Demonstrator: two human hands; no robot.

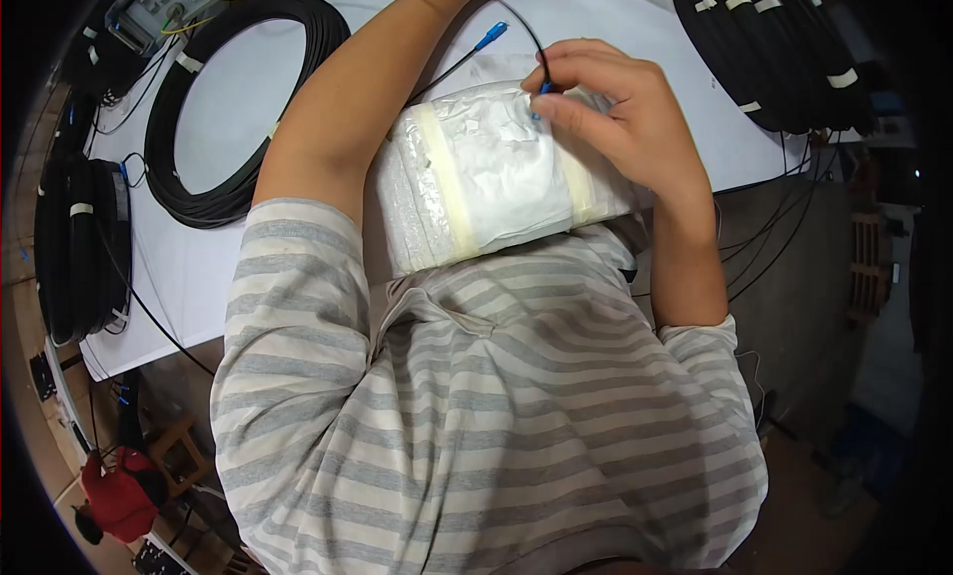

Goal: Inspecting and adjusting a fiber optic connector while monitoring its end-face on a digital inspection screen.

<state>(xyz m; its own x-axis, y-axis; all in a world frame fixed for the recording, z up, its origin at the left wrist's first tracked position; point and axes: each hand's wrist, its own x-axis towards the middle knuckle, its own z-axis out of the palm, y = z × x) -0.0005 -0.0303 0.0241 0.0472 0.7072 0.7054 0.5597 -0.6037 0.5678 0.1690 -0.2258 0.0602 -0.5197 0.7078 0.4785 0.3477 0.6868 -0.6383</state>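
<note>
My right hand (615,104) rests on a white padded block (486,183) bound with pale tape strips, at the table's near edge against my striped shirt. Its thumb and forefinger pinch a small blue connector (543,89) at the end of a thin black cable (531,29). The cable arcs up over the table toward the top of the picture. A second blue connector (489,34) on another thin black lead lies just beyond the block. My left forearm (347,109) reaches up across the table, and its hand is cut off by the top edge.
A large coil of black cable (238,109) lies on the white table (199,267) to the left. Taped black coils sit at the left edge (84,248) and top right (774,49). A grey instrument (159,4) stands top left. A wooden stool (169,446) is below.
</note>
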